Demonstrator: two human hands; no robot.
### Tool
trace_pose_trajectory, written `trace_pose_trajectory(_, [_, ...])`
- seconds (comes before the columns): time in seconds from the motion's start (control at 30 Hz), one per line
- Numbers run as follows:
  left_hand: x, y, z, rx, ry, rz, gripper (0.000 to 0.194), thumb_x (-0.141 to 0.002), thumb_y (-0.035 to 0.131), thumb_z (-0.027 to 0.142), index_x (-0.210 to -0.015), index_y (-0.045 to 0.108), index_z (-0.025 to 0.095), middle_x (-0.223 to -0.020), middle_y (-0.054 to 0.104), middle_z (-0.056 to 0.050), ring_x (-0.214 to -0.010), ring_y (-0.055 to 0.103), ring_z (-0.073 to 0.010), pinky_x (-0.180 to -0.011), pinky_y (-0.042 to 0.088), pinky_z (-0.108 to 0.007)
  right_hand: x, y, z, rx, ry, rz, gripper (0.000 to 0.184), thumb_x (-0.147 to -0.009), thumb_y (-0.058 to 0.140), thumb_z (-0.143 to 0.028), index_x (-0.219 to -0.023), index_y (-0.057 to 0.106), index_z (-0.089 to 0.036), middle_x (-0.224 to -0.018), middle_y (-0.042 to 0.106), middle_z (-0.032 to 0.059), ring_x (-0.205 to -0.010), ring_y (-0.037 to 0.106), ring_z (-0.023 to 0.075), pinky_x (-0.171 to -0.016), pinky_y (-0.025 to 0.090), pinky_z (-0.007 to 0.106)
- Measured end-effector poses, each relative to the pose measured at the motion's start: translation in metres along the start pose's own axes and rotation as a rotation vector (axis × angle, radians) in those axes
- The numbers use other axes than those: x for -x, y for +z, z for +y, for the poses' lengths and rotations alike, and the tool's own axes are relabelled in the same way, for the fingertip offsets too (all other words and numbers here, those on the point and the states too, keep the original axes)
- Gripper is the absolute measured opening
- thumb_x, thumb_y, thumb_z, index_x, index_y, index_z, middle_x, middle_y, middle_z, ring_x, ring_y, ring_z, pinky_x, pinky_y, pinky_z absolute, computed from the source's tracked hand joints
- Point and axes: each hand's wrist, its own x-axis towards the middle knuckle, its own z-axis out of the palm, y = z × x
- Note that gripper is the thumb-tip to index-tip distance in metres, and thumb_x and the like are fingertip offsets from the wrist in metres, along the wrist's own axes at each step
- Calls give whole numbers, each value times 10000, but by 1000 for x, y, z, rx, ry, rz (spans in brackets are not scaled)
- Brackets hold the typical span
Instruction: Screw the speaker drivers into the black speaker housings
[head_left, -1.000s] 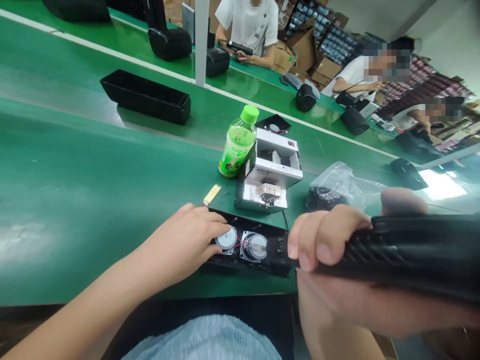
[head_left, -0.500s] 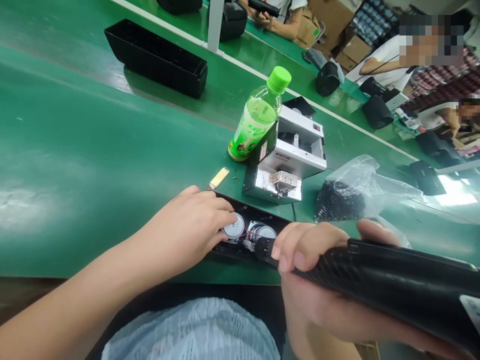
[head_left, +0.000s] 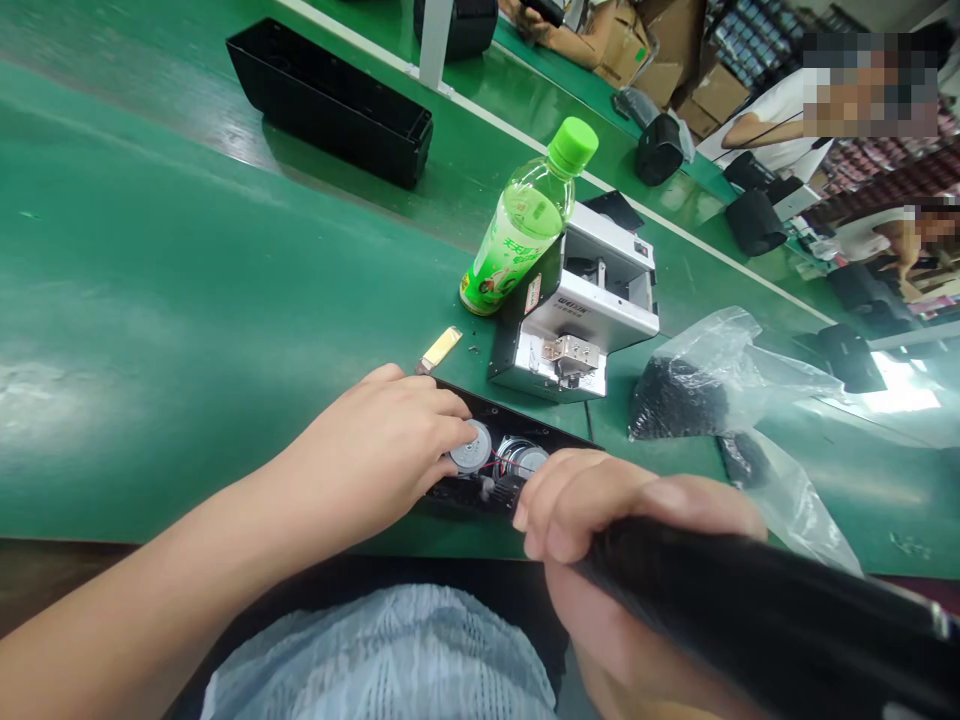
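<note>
A long black panel [head_left: 559,434] lies near the table's front edge with two round speaker drivers in it. My left hand [head_left: 390,445] rests over the panel's left part, its fingertips curled against the left speaker driver [head_left: 472,450]. Thin red wires run towards the right speaker driver [head_left: 530,458], which is partly covered by my right hand [head_left: 607,510]. That hand is wrapped round a black electric screwdriver [head_left: 735,600]. The tool's nose points down at the panel between the drivers; its tip is hard to make out.
Behind the panel stand a silver machine [head_left: 592,310] and a green-capped bottle [head_left: 517,230]. A yellow-handled blade [head_left: 440,350] lies left of them. Further back is a black speaker housing [head_left: 330,100]. Plastic bags of black parts [head_left: 679,395] lie right. Other people sit across the table.
My right hand has shifted slightly left with the electric screwdriver, and the tool's rear has tilted lower. My left hand stays on the speaker driver. The camera view has shifted a little.
</note>
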Motion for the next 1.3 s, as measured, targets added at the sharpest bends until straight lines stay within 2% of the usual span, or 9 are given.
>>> trace_pose_trajectory(0.17, [3, -2, 2, -16, 6, -3, 222, -938, 862, 243, -1151, 839, 303, -1271, 848, 11, -1126, 778, -269, -848, 436, -427, 7, 8, 2, 54, 13, -81, 405, -1064, 498, -264, -1365, 760, -331, -781, 743, 6, -685, 700, 219, -689, 598, 446])
trace_pose_trajectory(0.37, [7, 0, 2, -18, 12, 2, 234, -962, 826, 214, -1177, 830, 307, -1290, 840, 8, -1154, 769, -269, -871, 459, -434, 9, 6, 18, 36, -104, -3, 407, -1065, 643, -542, -1354, 762, -280, -771, 740, -19, -620, 707, 202, -603, 588, 404])
trace_pose_trajectory(0.47, [10, 0, 3, -9, 33, 30, 195, -1001, 777, 233, -1180, 826, 293, -1286, 836, -7, -1141, 771, -277, -890, 493, -454, 12, 12, 24, 54, -132, 76, 355, -1078, 662, -503, -1321, 776, -270, -749, 742, -26, -600, 709, 198, -591, 589, 393])
trace_pose_trajectory(0.57, [16, 1, 3, 43, 64, 167, 174, -1067, 680, 263, -1169, 820, 276, -1293, 824, -37, -1147, 762, -279, -951, 552, -470, 16, 23, 28, 61, -148, 169, 251, -1073, 666, -278, -1293, 788, -280, -719, 732, -45, -563, 685, 174, -570, 583, 355])
trace_pose_trajectory(0.67, [27, 11, 1, 111, -99, 461, 277, -1090, 649, 319, -1338, 757, 258, -1499, 729, -103, -1318, 708, -303, -1123, 570, -504, 13, 26, 26, 21, -119, 223, 254, -1076, 658, -433, -1236, 797, -293, -721, 727, -40, -536, 645, 166, -551, 574, 346])
trace_pose_trajectory(0.73, [36, 22, -1, 174, -302, 560, 513, -1068, 685, 423, -1549, 619, 258, -1627, 635, -139, -1425, 664, -349, -1167, 579, -545, 3, 18, 18, -56, -19, 208, 419, -1037, 667, -628, -1242, 795, -286, -734, 743, -19, -538, 646, 176, -546, 573, 351])
trace_pose_trajectory(0.83, [46, 40, -4, 332, -460, 465, 678, -1061, 658, 554, -1668, 483, 306, -1613, 661, -118, -1408, 700, -374, -1102, 646, -559, -32, -6, -3, -136, 85, 201, 655, -941, 668, -817, -1279, 789, -269, -699, 747, -3, -519, 649, 196, -525, 575, 359])
trace_pose_trajectory(1.07, [35, 68, 16, 380, -495, 476, 703, -1078, 622, 521, -1722, 384, 366, -1686, 595, -105, -1515, 623, -378, -1193, 597, -615, -137, -46, 11, 87, -198, 364, 644, -981, 498, -866, -1051, 731, -270, -550, 553, -53, -366, 484, 156, -352, 351, 297])
trace_pose_trajectory(1.3, [35, 76, 19, 383, -408, 419, 764, -1070, 635, 499, -1752, 308, 389, -1703, 578, -90, -1525, 618, -366, -1198, 605, -563, -150, -47, 40, 140, -93, 315, 749, -1006, 330, -908, -1045, 707, -261, -570, 528, -36, -401, 483, 173, -395, 332, 338])
